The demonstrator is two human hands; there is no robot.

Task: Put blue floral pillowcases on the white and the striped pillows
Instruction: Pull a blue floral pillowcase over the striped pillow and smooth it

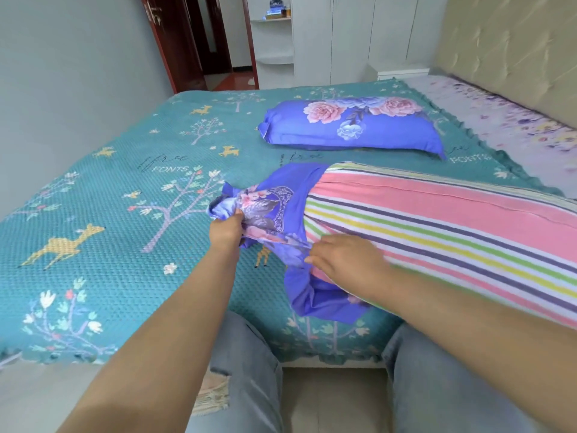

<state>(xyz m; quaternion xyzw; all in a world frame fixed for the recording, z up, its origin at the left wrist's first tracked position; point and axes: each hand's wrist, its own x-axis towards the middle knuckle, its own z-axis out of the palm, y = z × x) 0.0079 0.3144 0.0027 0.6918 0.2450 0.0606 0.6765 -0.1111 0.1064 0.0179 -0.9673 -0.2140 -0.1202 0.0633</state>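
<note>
A striped pillow in pink, green, yellow and purple bands lies across the near right of the bed. Its left end sits inside a bunched blue floral pillowcase. My left hand grips the gathered closed end of that pillowcase. My right hand rests on the pillow at the pillowcase's open edge, fingers pointing left onto the cloth. Farther back lies a second pillow, fully covered by a blue floral pillowcase.
A teal bedspread with deer and tree prints covers the bed. A padded headboard stands at the far right, a white wardrobe and an open doorway behind. My knees in jeans touch the bed's near edge.
</note>
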